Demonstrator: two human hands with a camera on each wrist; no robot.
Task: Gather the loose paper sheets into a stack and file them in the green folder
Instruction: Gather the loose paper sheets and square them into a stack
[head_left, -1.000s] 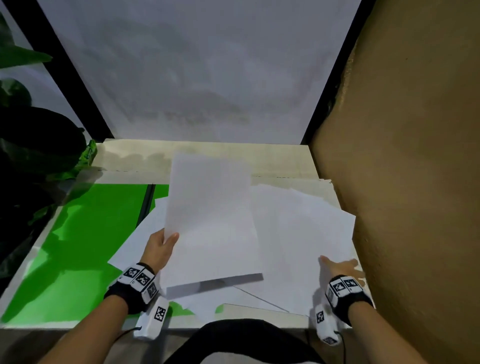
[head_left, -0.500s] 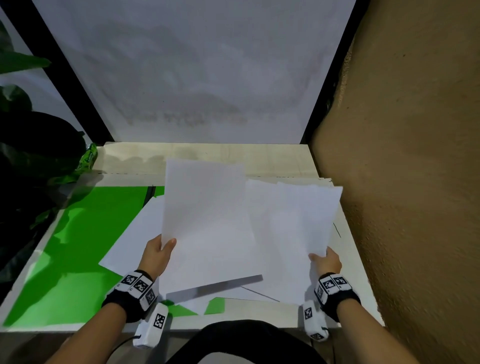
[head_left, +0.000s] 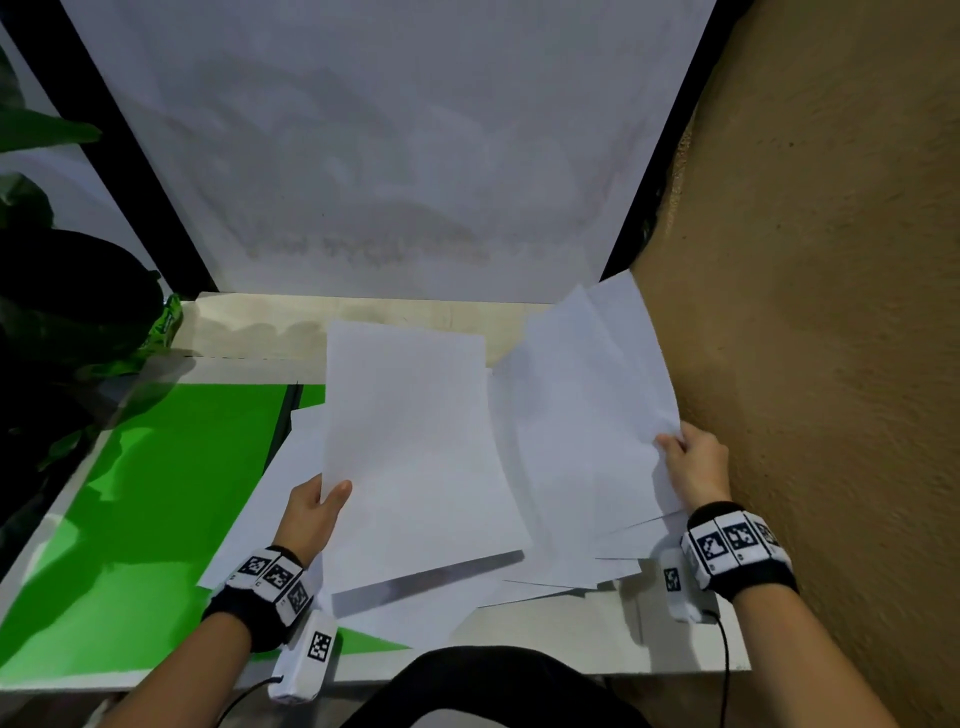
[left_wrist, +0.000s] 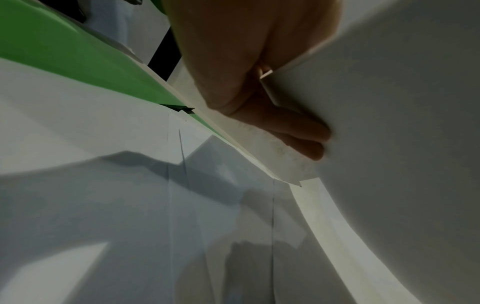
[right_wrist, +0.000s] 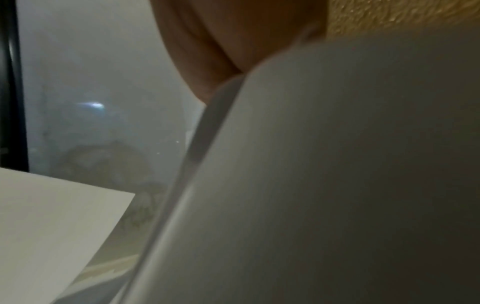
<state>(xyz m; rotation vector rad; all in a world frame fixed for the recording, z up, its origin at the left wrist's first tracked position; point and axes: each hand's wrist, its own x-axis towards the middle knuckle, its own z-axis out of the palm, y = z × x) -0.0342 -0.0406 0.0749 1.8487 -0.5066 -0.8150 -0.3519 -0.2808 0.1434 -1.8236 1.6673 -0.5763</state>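
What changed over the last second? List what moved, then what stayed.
The right hand, earlier flat on the loose white paper sheets at the right, took hold of their right edge and lifted it. Unchanged: the left hand holds its white paper sheet raised; the open green folder lies flat.

Left hand (head_left: 311, 512) pinches left edge of a raised white sheet (head_left: 415, 447), thumb on top. Right hand (head_left: 693, 462) grips right edge of several fanned sheets (head_left: 582, 431), lifted and tilted. More loose sheets (head_left: 431, 608) lie under both. Green folder (head_left: 156, 493) open on bench (head_left: 571, 634), left of left hand.
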